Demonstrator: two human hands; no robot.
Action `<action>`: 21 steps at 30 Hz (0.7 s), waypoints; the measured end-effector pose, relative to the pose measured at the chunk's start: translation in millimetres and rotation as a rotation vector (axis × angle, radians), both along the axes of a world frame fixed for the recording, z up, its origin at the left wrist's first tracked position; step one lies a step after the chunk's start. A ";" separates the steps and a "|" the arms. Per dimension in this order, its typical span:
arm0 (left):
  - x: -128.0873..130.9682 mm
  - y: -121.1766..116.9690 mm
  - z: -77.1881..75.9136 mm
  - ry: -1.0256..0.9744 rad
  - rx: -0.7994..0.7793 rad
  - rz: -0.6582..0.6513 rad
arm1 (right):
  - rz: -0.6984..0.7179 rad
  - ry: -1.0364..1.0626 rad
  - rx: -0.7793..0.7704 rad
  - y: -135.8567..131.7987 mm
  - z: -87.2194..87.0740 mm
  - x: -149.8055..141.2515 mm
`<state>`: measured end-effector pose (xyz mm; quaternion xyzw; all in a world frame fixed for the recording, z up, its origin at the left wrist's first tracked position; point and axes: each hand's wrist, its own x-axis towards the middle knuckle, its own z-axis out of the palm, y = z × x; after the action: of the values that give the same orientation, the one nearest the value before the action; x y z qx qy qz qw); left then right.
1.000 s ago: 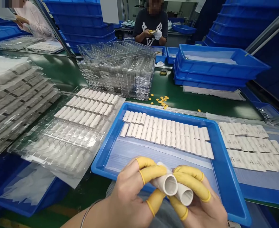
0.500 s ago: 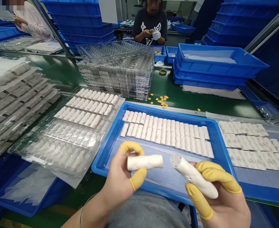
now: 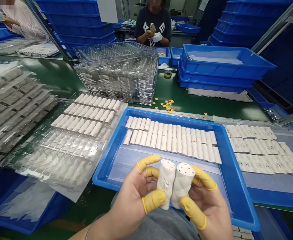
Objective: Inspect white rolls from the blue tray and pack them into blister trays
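Note:
My left hand (image 3: 136, 190) grips a white tube (image 3: 165, 180) with dark script on its side and small holes in its closed top end. Beside it, my right hand (image 3: 208, 203) has hold of a second white tube (image 3: 182, 186), whose top also shows several small holes. Both tubes stand nearly upright, side by side, and seem to touch. Yellow finger cots cover fingertips and thumbs of both hands. Beyond the hands lies a blue tray (image 3: 106, 156), with two rows of similar white tubes (image 3: 171, 138) on a pale liner.
Left of the tray, a clear blister tray (image 3: 74, 151) carries white tubes. Stacked clear trays (image 3: 119, 81) and blue bins (image 3: 218, 73) stand behind, with yellow finger cots (image 3: 167, 106) scattered between. More marked tubes (image 3: 258, 146) lie at right. A co-worker (image 3: 152, 30) sits opposite.
Both tubes went from open ends facing me, to lying apart at a slant, to upright together with perforated ends up. The view has shifted slightly. The co-worker's shiny item is raised.

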<state>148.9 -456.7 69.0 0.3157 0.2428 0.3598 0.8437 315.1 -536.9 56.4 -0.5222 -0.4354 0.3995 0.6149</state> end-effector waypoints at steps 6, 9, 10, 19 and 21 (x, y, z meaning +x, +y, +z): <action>-11.0 -5.3 5.2 0.000 0.086 -0.022 | 0.185 0.131 -0.150 -2.6 19.1 2.7; -12.6 -5.4 5.0 -0.025 0.138 -0.053 | 0.154 0.208 -0.164 -1.5 27.2 -2.3; -13.1 -5.1 4.8 -0.033 0.144 -0.080 | 0.149 0.233 -0.166 -1.1 29.2 -3.5; -13.6 -5.2 3.9 -0.052 0.105 -0.145 | 0.185 0.294 -0.190 1.4 29.5 -1.3; -12.7 -4.2 3.0 -0.044 0.128 -0.132 | 0.204 0.315 -0.198 0.8 28.5 -0.1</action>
<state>136.2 -460.9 72.0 0.3764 0.1793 0.3251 0.8488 315.0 -536.1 84.9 -0.4644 -0.3434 0.5772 0.5773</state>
